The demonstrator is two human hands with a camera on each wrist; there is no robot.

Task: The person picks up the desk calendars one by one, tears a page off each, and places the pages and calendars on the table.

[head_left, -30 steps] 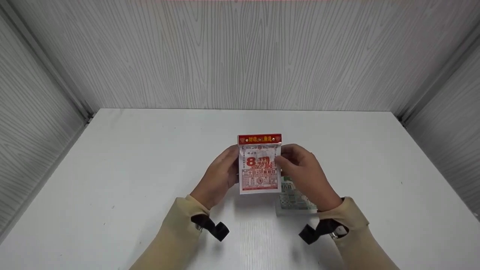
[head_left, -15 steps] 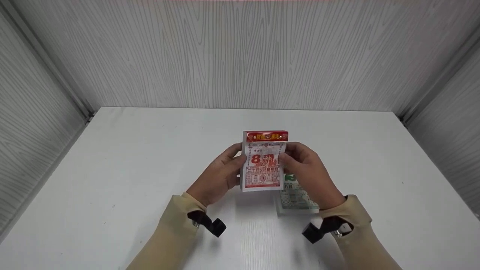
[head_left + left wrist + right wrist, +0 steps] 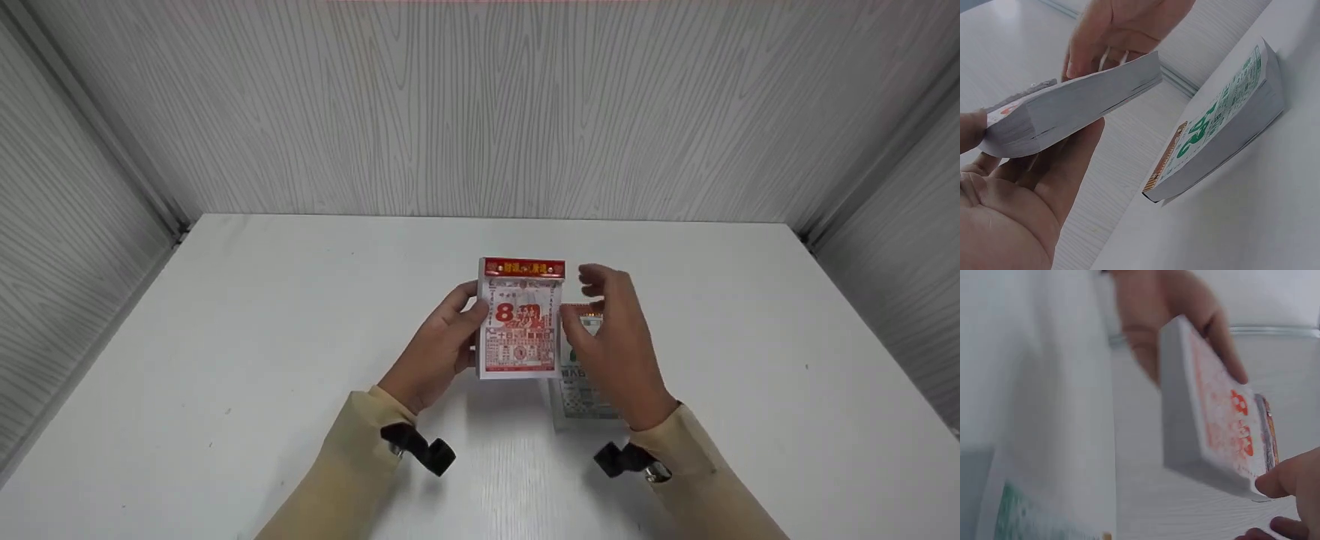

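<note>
My left hand (image 3: 448, 339) grips a thick tear-off calendar pad (image 3: 520, 322) with a red top strip and a red 8, holding it tilted above the white table (image 3: 225, 337). In the left wrist view the pad (image 3: 1072, 107) rests on my left hand's fingers (image 3: 1067, 174), with the thumb on its near edge. My right hand (image 3: 609, 330) hovers just right of the pad with fingers spread and relaxed. Its thumb (image 3: 1287, 481) touches the pad's corner (image 3: 1213, 416). A second pad (image 3: 586, 394) with green print lies flat under my right hand (image 3: 1123, 28).
The green-printed pad (image 3: 1219, 129) lies near the table's front middle. Grey wood-grain walls (image 3: 480, 112) close the table in at the back and both sides. Black wrist cameras (image 3: 420, 450) sit on both beige sleeves.
My right hand has let go of the red pad's right edge and lifted, its fingers now spread. The left hand keeps hold, and the pad has shifted slightly left and up.
</note>
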